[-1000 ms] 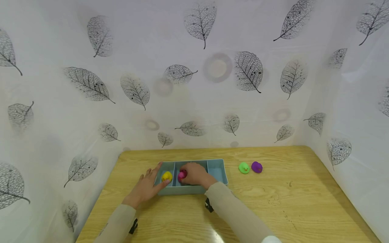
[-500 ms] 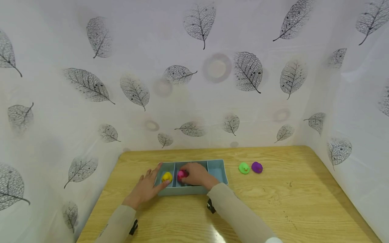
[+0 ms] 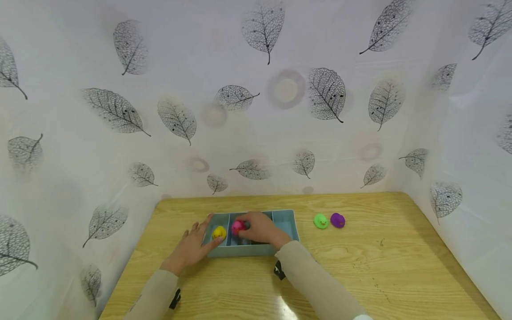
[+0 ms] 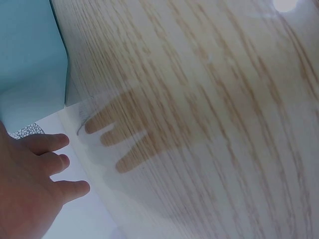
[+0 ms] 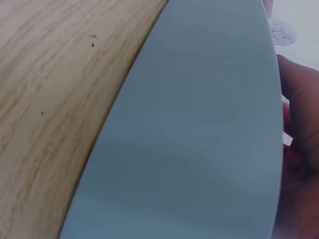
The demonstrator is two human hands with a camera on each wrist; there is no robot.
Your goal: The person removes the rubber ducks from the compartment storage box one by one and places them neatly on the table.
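Note:
A blue-grey divided box (image 3: 248, 251) lies on the table. In its middle compartment my right hand (image 3: 262, 229) pinches a pink rubber duck (image 3: 238, 227) between thumb and fingers. Most of that hand shows at the right edge of the right wrist view (image 5: 304, 119), behind the box wall. My left hand (image 3: 191, 246) rests at the box's left end with fingers spread and the thumb over the front rim. A yellow rubber duck (image 3: 218, 232) sits in the left compartment, beside the left thumb. The left wrist view shows the left fingers (image 4: 70, 191) extended near the box corner.
To the right of the box, a green rubber duck (image 3: 321, 221) and a purple one (image 3: 338, 220) stand side by side on the wooden table (image 3: 360, 266). A white curtain (image 3: 256, 133) with leaf prints encloses the table at the back and sides.
My right hand has raised the pink duck a little within the middle compartment, towards the far side. The left hand keeps its place on the box.

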